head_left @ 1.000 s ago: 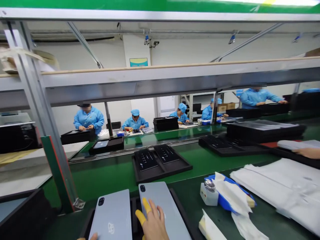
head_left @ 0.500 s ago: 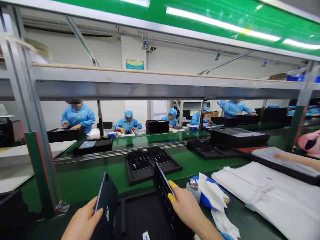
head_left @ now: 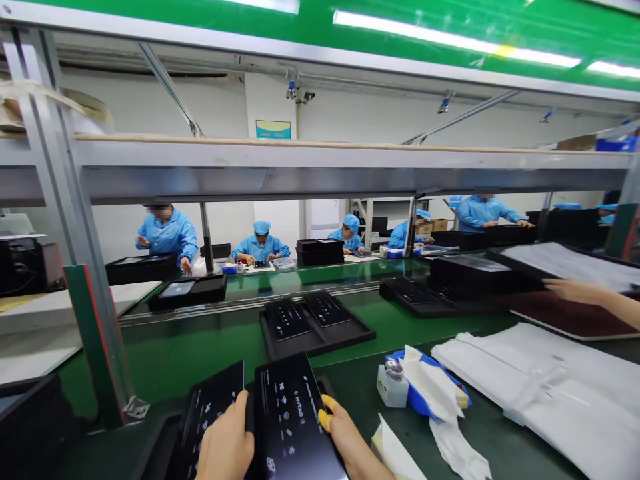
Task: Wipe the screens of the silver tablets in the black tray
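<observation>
Both forearms run off the bottom edge at 6 o'clock. The left hand (head_left: pixel 225 448) covers the near edges of the left tablet (head_left: pixel 210 408) and the right tablet (head_left: pixel 290 417). The right hand (head_left: pixel 350 445) hides its fingers beneath that tablet, so its grip cannot be told. The tray (head_left: pixel 155 437) underneath shows only slivers. At 3 o'clock a co-worker's hand (head_left: pixel 575 291) is cut off at the arm. The tablets' fine print is unreadable.

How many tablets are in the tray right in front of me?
2. The left tablet lies under the left hand; the right tablet lies beside it, with the right hand at its right edge. The hands may hide more.
</observation>
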A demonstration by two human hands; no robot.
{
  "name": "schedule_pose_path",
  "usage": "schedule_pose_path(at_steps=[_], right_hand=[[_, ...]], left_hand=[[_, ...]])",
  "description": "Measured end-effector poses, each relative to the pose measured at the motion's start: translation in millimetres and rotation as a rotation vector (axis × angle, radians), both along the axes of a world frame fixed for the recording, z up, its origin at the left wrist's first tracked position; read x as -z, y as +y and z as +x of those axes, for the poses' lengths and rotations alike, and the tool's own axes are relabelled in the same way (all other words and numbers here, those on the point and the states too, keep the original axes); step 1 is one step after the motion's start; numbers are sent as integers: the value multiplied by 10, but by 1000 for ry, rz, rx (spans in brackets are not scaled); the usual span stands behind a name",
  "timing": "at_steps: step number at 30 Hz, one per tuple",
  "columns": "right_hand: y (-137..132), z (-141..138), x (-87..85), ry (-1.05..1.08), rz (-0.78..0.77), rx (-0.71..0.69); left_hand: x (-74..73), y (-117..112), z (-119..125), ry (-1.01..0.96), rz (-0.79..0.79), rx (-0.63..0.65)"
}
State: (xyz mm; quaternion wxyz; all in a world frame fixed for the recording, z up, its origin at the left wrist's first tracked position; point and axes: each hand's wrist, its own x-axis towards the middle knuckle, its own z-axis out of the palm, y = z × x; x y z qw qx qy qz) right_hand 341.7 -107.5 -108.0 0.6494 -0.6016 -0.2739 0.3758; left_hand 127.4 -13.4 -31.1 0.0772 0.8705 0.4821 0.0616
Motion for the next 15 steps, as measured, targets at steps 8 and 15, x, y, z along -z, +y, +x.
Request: schedule_pose_path(at_steps=[8, 15], right_hand=[[60, 57, 236, -57, 64, -30], [-136, -77, 30, -409, 49, 114]], left_hand=[[390, 180, 26, -37, -27, -22], [554, 259, -193, -53, -99, 101]])
